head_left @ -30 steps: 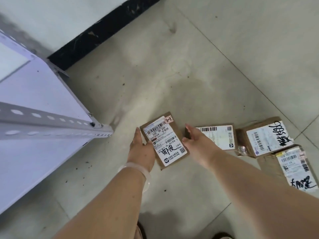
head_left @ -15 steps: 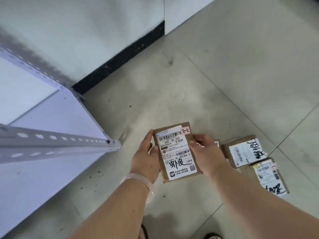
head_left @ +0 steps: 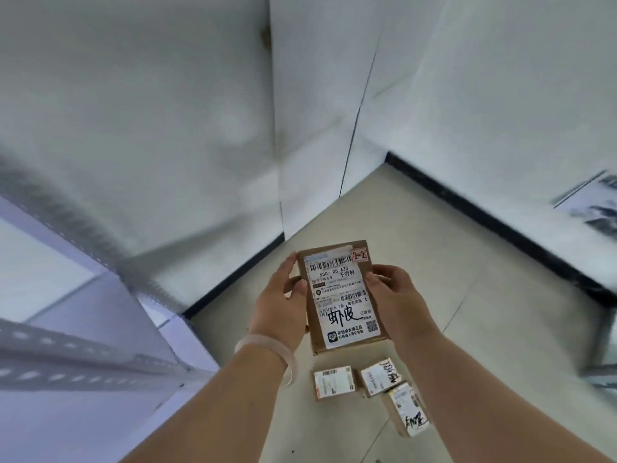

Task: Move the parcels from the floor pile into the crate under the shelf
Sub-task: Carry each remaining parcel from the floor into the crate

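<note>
While both hands grip its edges, parcel sits between left hand and right hand.

Four brown cardboard parcels with white labels: one held parcel, three floor parcels below it. Two bare-hand grips: left grip, right grip. One grey metal shelf left of it.

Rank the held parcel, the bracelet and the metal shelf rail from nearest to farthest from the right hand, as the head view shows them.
1. The held parcel: gripped by the right hand, at its left side.
2. The bracelet: on the other wrist, across the parcel.
3. The metal shelf rail: far left.
</note>
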`<state>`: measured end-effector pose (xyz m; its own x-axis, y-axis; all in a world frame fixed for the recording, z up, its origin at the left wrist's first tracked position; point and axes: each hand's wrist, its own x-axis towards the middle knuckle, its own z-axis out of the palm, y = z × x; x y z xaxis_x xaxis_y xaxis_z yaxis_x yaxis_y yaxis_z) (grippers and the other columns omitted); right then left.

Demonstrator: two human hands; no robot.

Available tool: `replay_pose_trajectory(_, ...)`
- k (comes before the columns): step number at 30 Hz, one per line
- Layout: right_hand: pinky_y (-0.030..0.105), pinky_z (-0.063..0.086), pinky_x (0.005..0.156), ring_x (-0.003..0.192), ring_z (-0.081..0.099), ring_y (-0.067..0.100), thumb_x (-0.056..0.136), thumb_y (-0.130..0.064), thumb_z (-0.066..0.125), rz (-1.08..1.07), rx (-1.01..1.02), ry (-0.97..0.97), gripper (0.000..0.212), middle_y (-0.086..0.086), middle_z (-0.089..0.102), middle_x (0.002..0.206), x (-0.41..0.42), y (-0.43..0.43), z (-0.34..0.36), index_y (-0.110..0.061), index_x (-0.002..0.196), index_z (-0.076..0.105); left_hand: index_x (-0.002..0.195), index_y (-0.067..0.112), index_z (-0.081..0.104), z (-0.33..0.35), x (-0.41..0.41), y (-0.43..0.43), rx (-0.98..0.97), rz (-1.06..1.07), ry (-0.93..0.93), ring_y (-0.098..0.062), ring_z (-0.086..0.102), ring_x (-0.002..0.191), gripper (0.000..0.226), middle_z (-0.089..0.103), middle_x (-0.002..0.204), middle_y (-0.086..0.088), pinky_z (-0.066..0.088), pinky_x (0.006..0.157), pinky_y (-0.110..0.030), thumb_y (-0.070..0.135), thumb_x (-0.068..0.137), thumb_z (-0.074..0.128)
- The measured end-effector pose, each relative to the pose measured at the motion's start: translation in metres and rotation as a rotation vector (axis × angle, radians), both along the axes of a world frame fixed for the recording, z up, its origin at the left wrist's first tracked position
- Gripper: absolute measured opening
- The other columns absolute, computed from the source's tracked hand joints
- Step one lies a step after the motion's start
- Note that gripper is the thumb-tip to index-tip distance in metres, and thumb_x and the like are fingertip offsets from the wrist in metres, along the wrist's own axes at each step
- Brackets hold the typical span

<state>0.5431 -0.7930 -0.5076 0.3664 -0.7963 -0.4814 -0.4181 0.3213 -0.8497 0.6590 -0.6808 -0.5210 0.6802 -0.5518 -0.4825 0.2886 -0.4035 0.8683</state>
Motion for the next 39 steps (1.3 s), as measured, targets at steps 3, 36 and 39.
replay_pose_trajectory(3, 0.04, 0.06, 0.066, 0.082, 0.07, 0.023, 0.094, -0.027, 0.055, -0.043, -0.071, -0.049, 0.012, 0.001, 0.068, 0.102, -0.023, 0.02, 0.099, -0.028, 0.106, 0.055, 0.132, 0.047, 0.044, 0.092, -0.018, 0.013, -0.072, -0.036, -0.003, -0.014, 0.069, 0.09, 0.042, 0.072, 0.098, 0.009, 0.06, 0.068, -0.045, 0.021, 0.099, 0.043)
replay_pose_trajectory(36, 0.034, 0.051, 0.078, 0.098, 0.059, 0.002, 0.1, -0.029, 0.042, 0.786, -0.272, -0.601, 0.033, -0.013, 0.064, 0.109, -0.155, 0.435, 0.425, -0.046, 0.128, 0.046, 0.123, 0.044, 0.059, 0.439, -0.238, 0.489, -0.384, 0.67, -0.497, -0.017, 0.066, 0.1, 0.037, 0.07, 0.107, 0.006, 0.055, 0.088, -0.046, 0.024, 0.098, 0.039)
replay_pose_trajectory(39, 0.043, 0.053, 0.086, 0.109, 0.058, 0.011, 0.099, -0.032, 0.041, 0.883, -0.251, -0.587, 0.034, -0.009, 0.064, 0.116, -0.147, 0.492, 0.421, -0.049, 0.128, 0.049, 0.117, 0.048, 0.061, 0.437, -0.244, 0.552, -0.366, 0.729, -0.498, -0.014, 0.066, 0.1, 0.038, 0.071, 0.105, 0.009, 0.054, 0.09, -0.047, 0.021, 0.097, 0.044)
